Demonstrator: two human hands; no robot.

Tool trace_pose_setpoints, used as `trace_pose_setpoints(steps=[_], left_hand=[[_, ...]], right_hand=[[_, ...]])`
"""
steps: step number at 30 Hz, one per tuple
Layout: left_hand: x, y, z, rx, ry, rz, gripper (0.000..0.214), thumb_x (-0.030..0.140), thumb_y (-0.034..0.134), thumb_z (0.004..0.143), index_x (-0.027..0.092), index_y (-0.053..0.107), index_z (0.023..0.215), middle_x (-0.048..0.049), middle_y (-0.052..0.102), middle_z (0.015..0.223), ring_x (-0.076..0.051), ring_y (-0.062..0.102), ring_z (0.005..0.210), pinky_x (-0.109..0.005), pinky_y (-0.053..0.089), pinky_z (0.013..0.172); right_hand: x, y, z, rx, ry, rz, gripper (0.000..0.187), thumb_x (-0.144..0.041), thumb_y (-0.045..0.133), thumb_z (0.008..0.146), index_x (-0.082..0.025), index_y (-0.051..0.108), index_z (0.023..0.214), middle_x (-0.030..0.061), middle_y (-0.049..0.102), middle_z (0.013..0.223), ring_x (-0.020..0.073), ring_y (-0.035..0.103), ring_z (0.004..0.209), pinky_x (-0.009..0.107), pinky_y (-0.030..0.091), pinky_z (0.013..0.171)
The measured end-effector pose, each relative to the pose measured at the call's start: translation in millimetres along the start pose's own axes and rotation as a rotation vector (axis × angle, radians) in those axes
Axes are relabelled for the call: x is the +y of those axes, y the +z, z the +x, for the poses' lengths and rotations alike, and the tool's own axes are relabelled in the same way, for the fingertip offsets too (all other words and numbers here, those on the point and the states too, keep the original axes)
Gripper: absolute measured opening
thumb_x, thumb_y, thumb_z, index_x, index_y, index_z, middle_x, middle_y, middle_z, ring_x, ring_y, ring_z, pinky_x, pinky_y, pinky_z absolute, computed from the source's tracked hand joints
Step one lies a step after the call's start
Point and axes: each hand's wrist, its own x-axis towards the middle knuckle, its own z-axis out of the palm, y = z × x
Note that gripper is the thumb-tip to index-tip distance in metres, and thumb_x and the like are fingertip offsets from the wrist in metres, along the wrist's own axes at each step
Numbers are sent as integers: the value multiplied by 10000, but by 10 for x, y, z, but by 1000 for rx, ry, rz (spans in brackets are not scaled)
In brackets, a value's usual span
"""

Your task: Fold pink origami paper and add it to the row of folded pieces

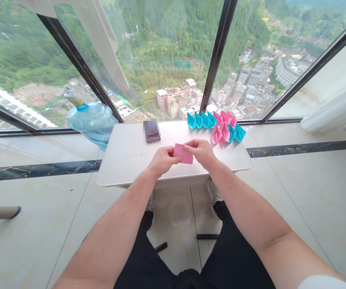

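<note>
So the pink paper (183, 155) sits right between the two hands, above the near part of the table (124, 160). Left hand (164, 160) pinches it along its left side, right hand (201, 151) has it by the upper right corner, so the grip is closed on it from both ends and neither hand is really nearer. Looks roughly square to me, tilted a touch, no obvious long axis. The lower right corner is the free bit, pointing back toward the person.

Blue folded shapes (202, 120) and pink folded shapes (220, 133) stand bunched at the far right of the table, way closer to the right hand.

Stuff I can't make out: the paper's left edge and top right corner are covered by the grip, I can't count its layers, and no clue if it touches the tabletop. The dark item (152, 131) toward the back is pixelated, so no idea there.
</note>
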Motion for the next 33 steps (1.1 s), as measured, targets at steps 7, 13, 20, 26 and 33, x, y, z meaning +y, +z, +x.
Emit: trace_pose_setpoints(steps=[7, 13, 20, 26, 33], left_hand=[[7, 15, -10, -19, -40, 126, 218, 205, 700, 591, 128, 732, 792, 19, 631, 675, -126, 537, 639, -250, 380, 612], [6, -7, -18, -57, -68, 202, 191, 207, 685, 593, 130, 723, 764, 26, 613, 651, -125, 529, 627, -249, 373, 601], [19, -27, -21, -123, -78, 255, 136, 206, 658, 604, 136, 703, 712, 38, 585, 615, -116, 507, 591, -241, 336, 565], [73, -50, -32, -196, -85, 283, 109, 200, 648, 606, 138, 694, 684, 45, 562, 595, -105, 481, 573, -238, 309, 545], [147, -80, -23, -136, -96, 290, 73, 193, 668, 593, 146, 667, 650, 50, 558, 578, -95, 465, 552, -229, 304, 516]], right_hand=[[-5, 46, -18, -21, 16, -38, 267, -412, 730, 700, -148, 701, 731, 20, 679, 692, 142, 578, 644, 253, 440, 571], [-13, 60, -24, -67, 16, -30, 258, -399, 722, 697, -153, 732, 774, 26, 703, 726, 145, 592, 659, 254, 452, 586], [-36, 98, -50, -26, -10, -50, 179, -324, 675, 689, -147, 695, 676, 10, 659, 640, 130, 556, 604, 243, 419, 543], [-14, 119, -62, -7, 0, -33, 140, -294, 682, 675, -154, 686, 671, -4, 641, 626, 124, 548, 594, 238, 409, 531], [20, 121, -45, 48, -63, -11, 155, -319, 685, 702, -166, 673, 684, -3, 650, 642, 122, 556, 595, 244, 432, 547]])
